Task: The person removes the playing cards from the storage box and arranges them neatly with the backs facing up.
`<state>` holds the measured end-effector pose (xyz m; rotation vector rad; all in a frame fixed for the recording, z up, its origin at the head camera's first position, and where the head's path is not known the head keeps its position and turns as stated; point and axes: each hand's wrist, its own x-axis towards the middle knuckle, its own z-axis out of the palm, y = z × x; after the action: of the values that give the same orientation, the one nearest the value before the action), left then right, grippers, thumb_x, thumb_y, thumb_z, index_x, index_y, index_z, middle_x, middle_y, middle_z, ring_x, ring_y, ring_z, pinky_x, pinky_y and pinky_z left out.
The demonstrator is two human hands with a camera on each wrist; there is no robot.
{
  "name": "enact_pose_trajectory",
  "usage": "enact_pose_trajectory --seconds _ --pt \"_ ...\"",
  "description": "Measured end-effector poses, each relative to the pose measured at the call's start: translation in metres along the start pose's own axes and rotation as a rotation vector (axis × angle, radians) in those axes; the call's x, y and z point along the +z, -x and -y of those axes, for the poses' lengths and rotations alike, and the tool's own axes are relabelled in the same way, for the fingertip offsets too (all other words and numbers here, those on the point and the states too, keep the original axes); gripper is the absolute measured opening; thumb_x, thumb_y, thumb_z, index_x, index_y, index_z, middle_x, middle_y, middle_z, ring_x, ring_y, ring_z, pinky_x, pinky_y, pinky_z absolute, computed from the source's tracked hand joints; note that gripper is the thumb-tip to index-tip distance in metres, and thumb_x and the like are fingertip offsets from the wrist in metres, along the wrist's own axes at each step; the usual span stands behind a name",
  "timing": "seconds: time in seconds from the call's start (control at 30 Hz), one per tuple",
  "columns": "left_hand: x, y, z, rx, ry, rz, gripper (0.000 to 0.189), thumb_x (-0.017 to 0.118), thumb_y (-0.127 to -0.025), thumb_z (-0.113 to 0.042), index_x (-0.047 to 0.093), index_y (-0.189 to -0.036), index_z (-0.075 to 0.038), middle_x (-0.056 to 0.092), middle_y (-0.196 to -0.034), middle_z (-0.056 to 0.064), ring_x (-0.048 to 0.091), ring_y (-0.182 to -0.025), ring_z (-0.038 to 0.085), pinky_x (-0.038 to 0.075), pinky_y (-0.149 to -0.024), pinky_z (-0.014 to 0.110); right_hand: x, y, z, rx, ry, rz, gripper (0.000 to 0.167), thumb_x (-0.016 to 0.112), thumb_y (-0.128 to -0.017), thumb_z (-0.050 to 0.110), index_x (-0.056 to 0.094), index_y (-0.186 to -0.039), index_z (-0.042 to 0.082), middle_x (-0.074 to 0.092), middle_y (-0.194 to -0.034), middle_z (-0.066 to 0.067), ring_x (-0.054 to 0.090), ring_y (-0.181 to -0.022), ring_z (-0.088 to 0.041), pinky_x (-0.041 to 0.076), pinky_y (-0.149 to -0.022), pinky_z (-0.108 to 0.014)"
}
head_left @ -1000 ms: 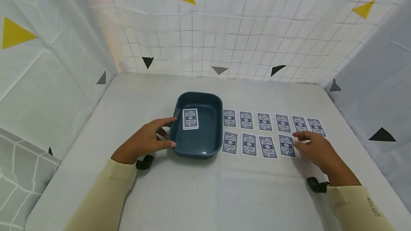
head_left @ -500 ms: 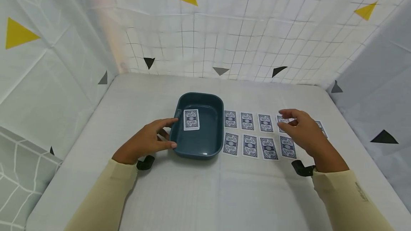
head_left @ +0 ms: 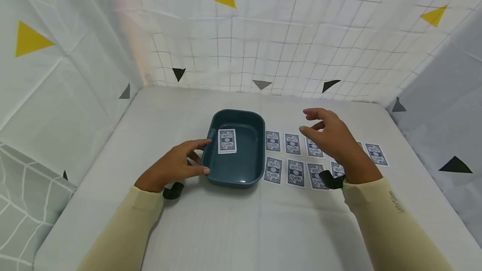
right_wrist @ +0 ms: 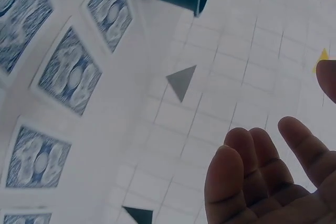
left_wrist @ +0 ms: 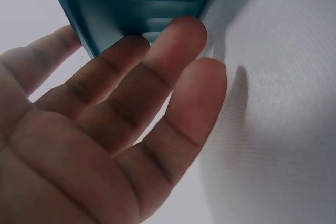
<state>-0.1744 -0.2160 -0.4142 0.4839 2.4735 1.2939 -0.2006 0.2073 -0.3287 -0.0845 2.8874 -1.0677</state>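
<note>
A dark teal tray [head_left: 244, 168] stands mid-table, with a small stack of playing cards [head_left: 227, 141] lying face down inside. At its left side is my left hand [head_left: 173, 164], thumb and forefinger touching the wall. In the left wrist view, loosely extended fingers [left_wrist: 184, 40] lie against or close to the outside of the tray [left_wrist: 105, 14]. Over the card rows to the right hovers my right hand [head_left: 331, 135], fingers apart and holding nothing. Beneath it are face-down cards in a back row [head_left: 292, 143] and a front row [head_left: 296, 173]; hand and wrist hide some.
Both rows run along the white table [head_left: 211, 229] from the tray's right side. A white gridded curtain [head_left: 278, 45] with yellow and dark triangles rises behind the table, and pale sheets [head_left: 444, 108] flank it.
My right hand has risen from the right end of the front row and moved left and back over the cards. The left hand stays at the tray. The view has shifted slightly.
</note>
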Motion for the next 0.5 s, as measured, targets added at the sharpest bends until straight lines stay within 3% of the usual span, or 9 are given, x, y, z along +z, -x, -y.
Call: enact_pose_trajectory --seconds 0.5 --pt "0.001 0.000 0.003 0.007 0.003 -0.009 0.086 0.089 -0.091 -0.035 0.045 -0.164 -0.022 0.055 -0.148 0.006 0.065 -0.110 0.025 0.059 -0.087 0.040 0.037 -0.032 0.055 -0.131 -0.092 0.077 0.062 0.070 -0.103 0.033 0.048 -0.160 0.021 0.051 -0.154 -0.010 0.059 -0.128 -0.033 0.059 -0.092 -0.054"
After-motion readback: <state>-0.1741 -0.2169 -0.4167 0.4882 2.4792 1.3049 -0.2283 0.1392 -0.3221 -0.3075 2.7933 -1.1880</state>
